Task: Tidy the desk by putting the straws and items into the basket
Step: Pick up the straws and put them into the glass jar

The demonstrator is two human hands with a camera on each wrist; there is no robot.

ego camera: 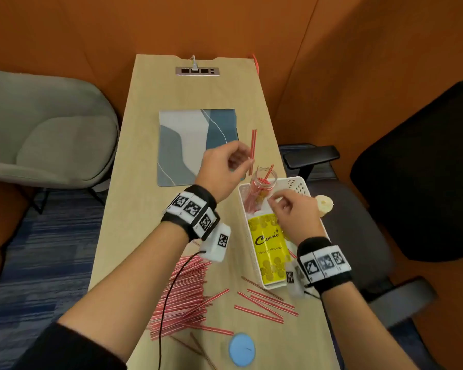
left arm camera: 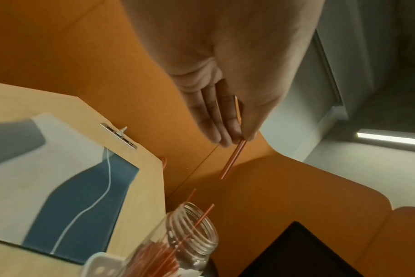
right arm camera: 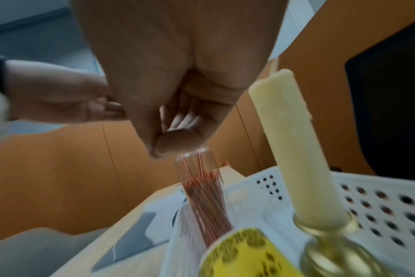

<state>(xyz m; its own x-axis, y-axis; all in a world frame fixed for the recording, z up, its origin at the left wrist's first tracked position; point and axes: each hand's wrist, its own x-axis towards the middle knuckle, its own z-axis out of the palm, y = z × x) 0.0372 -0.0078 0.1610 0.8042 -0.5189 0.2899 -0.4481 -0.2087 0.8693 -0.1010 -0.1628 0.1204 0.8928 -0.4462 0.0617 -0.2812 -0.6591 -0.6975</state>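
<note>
My left hand (ego camera: 247,162) (left arm camera: 237,139) pinches a few red straws (ego camera: 252,145) (left arm camera: 232,161) between thumb and fingers, just above and left of a glass jar (ego camera: 262,180) (left arm camera: 192,230). The jar (right arm camera: 201,187) leans in the far end of the white perforated basket (ego camera: 302,182) and holds several red straws. My right hand (ego camera: 272,198) (right arm camera: 171,144) hovers over the basket beside the jar, fingers curled, thumb near the rim; whether it holds anything is unclear. A pile of loose straws (ego camera: 182,292) lies on the desk near me, with more scattered (ego camera: 265,303).
The basket also holds a yellow powder tin (ego camera: 269,249) and a cream candle (ego camera: 324,204) (right arm camera: 294,150) in a brass holder. A blue round disc (ego camera: 242,349) sits at the desk's near edge, a grey-blue mat (ego camera: 193,145) lies mid-desk. Chairs flank the narrow desk.
</note>
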